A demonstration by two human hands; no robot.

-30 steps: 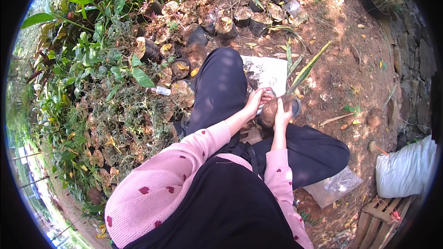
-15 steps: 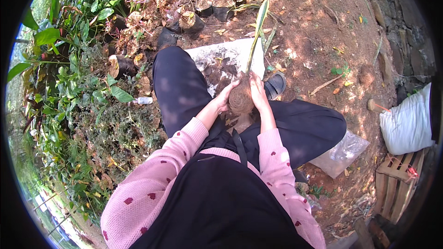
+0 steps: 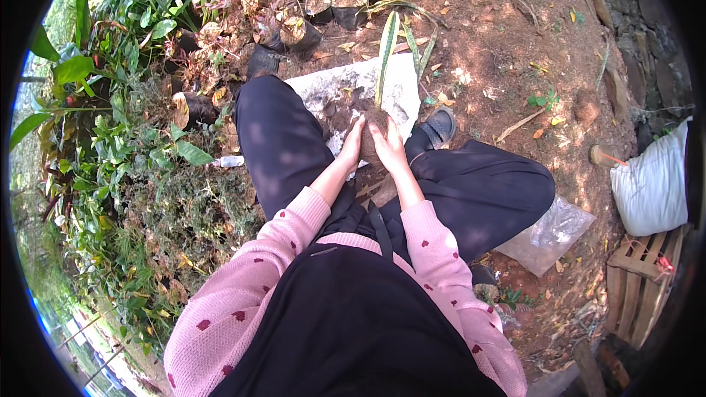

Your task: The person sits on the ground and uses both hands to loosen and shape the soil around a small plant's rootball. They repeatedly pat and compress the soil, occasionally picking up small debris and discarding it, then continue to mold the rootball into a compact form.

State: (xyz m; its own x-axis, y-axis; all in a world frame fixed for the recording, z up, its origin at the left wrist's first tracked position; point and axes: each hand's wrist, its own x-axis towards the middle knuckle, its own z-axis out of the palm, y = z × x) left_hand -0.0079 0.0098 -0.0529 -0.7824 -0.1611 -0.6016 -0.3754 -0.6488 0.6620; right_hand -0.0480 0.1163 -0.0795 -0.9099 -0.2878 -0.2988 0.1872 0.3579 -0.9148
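Observation:
Between my palms sits a round brown fibrous root ball (image 3: 371, 144). A long green plant leaf with pale edges (image 3: 387, 55) rises from its far side, pointing away from me. My left hand (image 3: 352, 145) wraps the ball's left side, and my right hand (image 3: 390, 148) presses its right side with the thumb over the top. The ball is held above the near part of a white sheet (image 3: 401, 77) scattered with dark soil (image 3: 340, 114). My fingers' undersides and the ball's bottom are hidden.
More long leaves (image 3: 423, 51) lie past the sheet. Black nursery bags (image 3: 301, 33) and dense plants (image 3: 110, 198) fill the left and far side. On the right are a clear plastic bag (image 3: 548, 235), a white sack (image 3: 651, 184), a wooden crate (image 3: 638, 279) and a stone wall (image 3: 654, 44).
Both hands have moved slightly away from me and left with the root ball. The leaf's tip has swung left, and the hands now cup the ball's sides lower down.

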